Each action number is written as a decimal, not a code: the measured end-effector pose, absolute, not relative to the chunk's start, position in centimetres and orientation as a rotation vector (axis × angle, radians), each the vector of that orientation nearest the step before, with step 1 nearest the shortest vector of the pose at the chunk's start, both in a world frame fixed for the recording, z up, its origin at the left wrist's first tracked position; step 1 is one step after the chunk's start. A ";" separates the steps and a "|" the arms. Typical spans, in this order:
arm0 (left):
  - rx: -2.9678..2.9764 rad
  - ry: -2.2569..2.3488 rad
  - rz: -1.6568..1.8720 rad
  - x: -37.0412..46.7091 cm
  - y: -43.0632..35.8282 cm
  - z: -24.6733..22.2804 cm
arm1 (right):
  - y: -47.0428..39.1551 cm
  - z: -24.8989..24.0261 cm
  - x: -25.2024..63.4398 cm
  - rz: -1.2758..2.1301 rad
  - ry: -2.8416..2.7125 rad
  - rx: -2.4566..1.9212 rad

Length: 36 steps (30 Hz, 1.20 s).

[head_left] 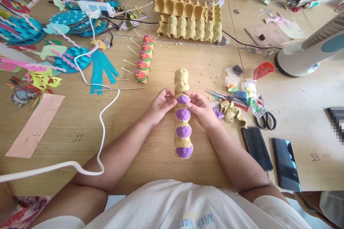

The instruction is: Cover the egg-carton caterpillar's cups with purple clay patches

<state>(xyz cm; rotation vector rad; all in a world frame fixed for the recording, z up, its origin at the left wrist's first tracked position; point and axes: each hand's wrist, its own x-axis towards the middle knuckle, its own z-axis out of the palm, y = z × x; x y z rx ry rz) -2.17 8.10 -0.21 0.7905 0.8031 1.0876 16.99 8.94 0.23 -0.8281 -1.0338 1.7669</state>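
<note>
A beige egg-carton strip (183, 141) stretches away from me over the middle of the table. Purple clay (183, 114) covers several of its nearer bumps, while the far bumps are bare. My left hand (162, 105) grips the strip's left side with thumb and fingers, beside the farthest purple bump. On the opposite side, my right hand (200, 109) holds the same bump, its thumb and fingertips at the clay edge. More purple clay (218, 112) lies in a small bag just right of my right hand. Torn carton scraps (229, 111) are close to it.
A finished-looking caterpillar strip (143, 57) with red faces and toothpicks stands beyond my left hand. At right are a utility knife (225, 96), scissors (266, 120) and phones (257, 148). A white cord (102, 128) crosses the left side. Egg cartons (193, 28) sit at the back.
</note>
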 end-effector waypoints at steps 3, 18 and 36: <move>0.801 0.878 1.116 -1.8 7.9 0.0 | 8.7 0.5 16.6 1.718 -1.048 -0.868; 0.776 0.951 1.156 -1.3 7.7 0.0 | 8.6 0.3 16.9 1.638 -1.202 -0.887; 0.639 0.866 1.230 -1.0 7.5 -0.3 | 8.3 -0.3 16.3 1.638 -1.120 -0.878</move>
